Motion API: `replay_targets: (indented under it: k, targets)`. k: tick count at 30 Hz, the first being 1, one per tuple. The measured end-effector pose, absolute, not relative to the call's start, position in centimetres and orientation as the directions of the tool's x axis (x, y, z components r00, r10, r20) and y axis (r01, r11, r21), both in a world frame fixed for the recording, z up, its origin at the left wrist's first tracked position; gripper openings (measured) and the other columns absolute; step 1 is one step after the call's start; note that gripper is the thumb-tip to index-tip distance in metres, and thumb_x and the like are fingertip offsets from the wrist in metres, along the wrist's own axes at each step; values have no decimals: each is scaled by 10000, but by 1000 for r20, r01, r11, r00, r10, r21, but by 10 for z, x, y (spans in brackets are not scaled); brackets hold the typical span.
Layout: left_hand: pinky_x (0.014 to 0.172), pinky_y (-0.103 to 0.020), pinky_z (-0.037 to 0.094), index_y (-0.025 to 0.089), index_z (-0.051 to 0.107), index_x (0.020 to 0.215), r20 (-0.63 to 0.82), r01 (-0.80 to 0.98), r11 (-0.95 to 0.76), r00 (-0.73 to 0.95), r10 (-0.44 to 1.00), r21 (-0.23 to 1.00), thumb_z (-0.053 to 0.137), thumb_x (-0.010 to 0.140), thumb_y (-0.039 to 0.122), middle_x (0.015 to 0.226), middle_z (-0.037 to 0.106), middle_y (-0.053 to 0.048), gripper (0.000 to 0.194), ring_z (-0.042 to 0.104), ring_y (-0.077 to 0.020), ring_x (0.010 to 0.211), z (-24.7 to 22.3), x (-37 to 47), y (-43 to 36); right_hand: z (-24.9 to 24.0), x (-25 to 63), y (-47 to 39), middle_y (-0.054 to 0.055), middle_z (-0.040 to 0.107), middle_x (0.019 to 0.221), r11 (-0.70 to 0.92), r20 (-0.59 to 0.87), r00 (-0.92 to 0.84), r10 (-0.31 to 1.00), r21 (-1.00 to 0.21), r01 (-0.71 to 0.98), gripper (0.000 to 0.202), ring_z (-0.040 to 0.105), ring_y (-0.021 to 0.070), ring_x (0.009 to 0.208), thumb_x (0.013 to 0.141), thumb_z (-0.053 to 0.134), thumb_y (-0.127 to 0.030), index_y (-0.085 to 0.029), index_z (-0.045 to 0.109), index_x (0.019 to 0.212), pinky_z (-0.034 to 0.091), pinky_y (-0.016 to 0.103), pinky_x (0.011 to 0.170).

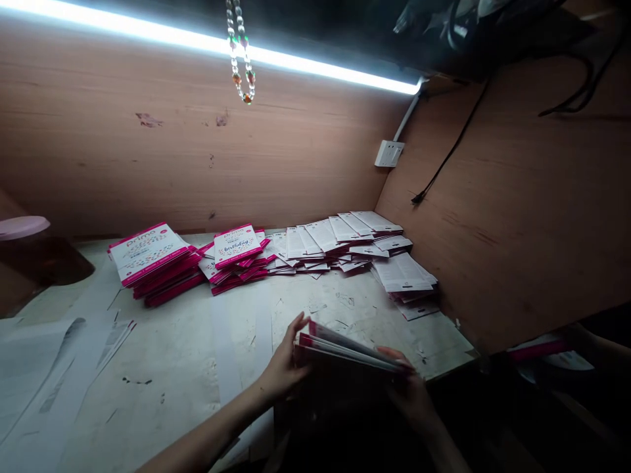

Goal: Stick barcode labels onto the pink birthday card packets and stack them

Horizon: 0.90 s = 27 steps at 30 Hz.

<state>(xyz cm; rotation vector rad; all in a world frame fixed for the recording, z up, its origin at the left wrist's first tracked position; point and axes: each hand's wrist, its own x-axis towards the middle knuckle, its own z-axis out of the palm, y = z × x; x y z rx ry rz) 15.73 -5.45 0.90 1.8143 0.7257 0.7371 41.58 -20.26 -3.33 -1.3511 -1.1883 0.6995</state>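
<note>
Several flat pink-and-white packets [352,349] are held as a small stack over the front edge of the table. My left hand [284,368] grips their left end, thumb on the near side and fingers over the far edge. On the other end, my right hand [407,384] is closed around the packets, its lower part in shadow. The stack is tilted, edges up, slightly fanned at the left. Beyond it on the table lie a pile of pink-and-white packets [152,253], a smaller pile with "birthday" print [238,246] and a spread row of white-backed packets [320,236].
Printed sheets [44,368] lie at the left of the worn table [187,355], near a jar with a pink lid [24,228]. A wooden panel [532,197] with a hanging cable [456,144] bounds the right. A bead string [241,56] hangs by the light tube. Another person's hand [584,340] shows far right.
</note>
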Motion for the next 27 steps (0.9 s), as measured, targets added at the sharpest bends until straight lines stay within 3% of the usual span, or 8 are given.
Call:
replay_targets:
  k: [3, 7, 10, 13, 16, 21, 24, 27]
  targets:
    - [985, -392, 427, 202, 502, 1196, 174, 111, -302, 613, 771, 947, 620, 777, 212, 1181, 580, -89, 436, 555, -243, 1109, 10, 166, -51, -27, 403, -206, 112, 544, 1365, 147, 171, 130, 977, -974, 175, 594, 511, 314, 1264, 871, 493, -617, -290, 452, 1365, 437, 499, 1043]
    - [770, -310, 460, 192, 556, 933, 175, 137, -330, 628, 758, 934, 560, 811, 221, 897, 583, -34, 125, 552, -186, 824, 13, 166, -49, 4, 456, -173, 128, 383, 1497, 364, 453, 188, 871, -854, 371, 828, 356, 327, 1379, 852, 123, -773, -238, 347, 1443, 313, 548, 1117]
    - [756, -303, 448, 187, 547, 919, 165, 125, -318, 649, 742, 940, 553, 828, 253, 885, 580, -35, 112, 539, -185, 813, 13, 165, -49, 14, 521, -123, 143, 313, 1534, 98, 555, 219, 803, -485, 869, 714, 241, 338, 1428, 861, 478, -612, -185, 384, 1425, 196, 565, 1157]
    - [760, -297, 440, 190, 541, 960, 146, 112, -294, 671, 727, 949, 534, 852, 269, 894, 590, -36, 134, 542, -183, 817, 10, 163, -52, 4, 567, -81, 195, 461, 1431, -22, 490, 87, 867, -138, 990, 551, 388, 345, 1355, 898, 469, -376, -108, 451, 1379, 226, 592, 1136]
    - [717, -281, 431, 195, 535, 956, 95, 137, -254, 681, 726, 957, 519, 873, 283, 851, 585, -23, 122, 529, -170, 768, 7, 160, -55, -11, 580, -68, 185, 639, 1231, 23, 424, -22, 906, 2, 1000, 399, 583, 307, 1176, 900, 391, -170, -104, 600, 1234, 298, 543, 1130]
    - [746, -297, 447, 197, 532, 963, 44, 152, -201, 683, 729, 968, 523, 886, 305, 900, 603, -36, 132, 555, -186, 822, 6, 157, -56, -3, 554, -102, 131, 691, 1138, 63, 603, 31, 797, -134, 989, 365, 627, 273, 1108, 933, 359, -163, -156, 650, 1153, 368, 528, 1108]
    - [824, -337, 461, 203, 519, 1006, 75, 107, -210, 703, 707, 972, 466, 922, 279, 981, 603, -59, 125, 573, -204, 912, 4, 157, -57, 10, 517, -141, 107, 676, 1157, 44, 740, 298, 603, -404, 914, 297, 610, 281, 1127, 959, 418, -275, -197, 628, 1154, 420, 505, 1064]
    - [1012, -431, 396, 231, 437, 1204, 174, 35, -271, 686, 706, 962, 535, 876, 236, 1338, 460, -119, 342, 490, -263, 1206, 1, 158, -59, 8, 471, -182, 103, 675, 1133, 57, 584, 587, 561, -734, 676, 331, 639, 304, 1055, 967, 407, -420, -244, 605, 1165, 532, 455, 905]
